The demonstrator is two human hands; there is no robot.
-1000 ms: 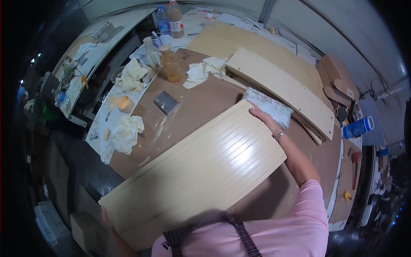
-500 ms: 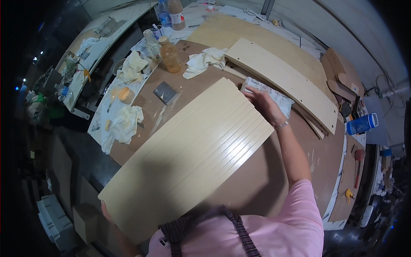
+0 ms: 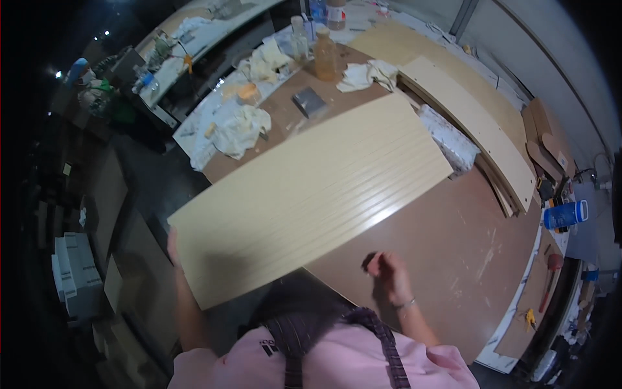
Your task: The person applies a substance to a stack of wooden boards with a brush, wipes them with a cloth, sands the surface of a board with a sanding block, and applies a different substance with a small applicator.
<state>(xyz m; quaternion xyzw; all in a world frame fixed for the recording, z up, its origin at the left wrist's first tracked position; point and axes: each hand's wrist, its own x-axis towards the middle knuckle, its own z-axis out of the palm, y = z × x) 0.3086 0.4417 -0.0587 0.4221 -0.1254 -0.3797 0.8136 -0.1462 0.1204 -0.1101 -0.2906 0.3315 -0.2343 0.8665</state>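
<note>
Brown and smooth, one big round-edged table (image 3: 453, 253) fills the middle of the view. On it lies one long cream board (image 3: 304, 194) with grooves running along it; its near end sticks out past the table edge. Two more pale boards (image 3: 466, 123) lie stacked at the far side. Two plastic bottles (image 3: 325, 55) stand at the far end, by several crumpled white rags (image 3: 243, 126) and one small grey block (image 3: 309, 102). One blue cup (image 3: 565, 214) sits on the right.

The left hand (image 3: 173, 246) holds the board's near left corner, fingers wrapped round the edge. The right hand (image 3: 387, 272) rests on the bare table just beside the board, fingers curled loosely and holding nothing.

A moment ago the right hand was stretched out to the board's far right corner, by the white patterned cloth (image 3: 453, 139). Now it has come back close to the body, and the board has swung more sideways.

The room is a crowded workshop, with a long messy bench (image 3: 188, 45) on the left and a dark floor.
</note>
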